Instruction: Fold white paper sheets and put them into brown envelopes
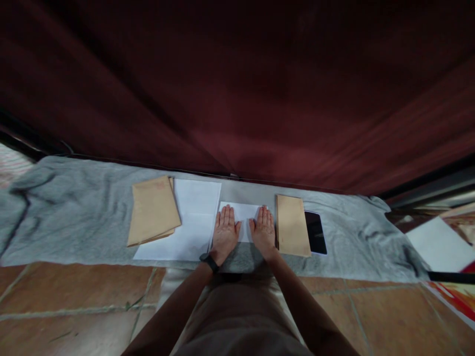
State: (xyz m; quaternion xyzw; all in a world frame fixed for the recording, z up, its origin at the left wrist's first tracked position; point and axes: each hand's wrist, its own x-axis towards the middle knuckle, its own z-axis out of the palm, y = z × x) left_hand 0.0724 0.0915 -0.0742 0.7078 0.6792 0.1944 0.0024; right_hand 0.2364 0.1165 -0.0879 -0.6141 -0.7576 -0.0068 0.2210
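Hands [224,231] both open and flat, thumbs out, you've got them on that small white paper [244,212] between brown envelopes [293,225], grey-cloth-covered tabletop [352,237]. Dark red fabric [241,99] ahead, terracotta floor tiles [89,284] underneath.

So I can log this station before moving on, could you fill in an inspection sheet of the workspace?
Surface: grey cloth, wrinkled toward both ends.
Job's things: small white paper under both hands; left brown envelopes overlapping large white paper; right brown envelopes stacked.
Clutter: dark-screened device beside the right stack; phone or tablet, cannot tell.
Hands: left hand and right hand palms down, fingers extended; dark wristband on the left wrist.
Cables: nothing seen for certain.
Surroundings: dark red fabric ahead, tiled floor below.
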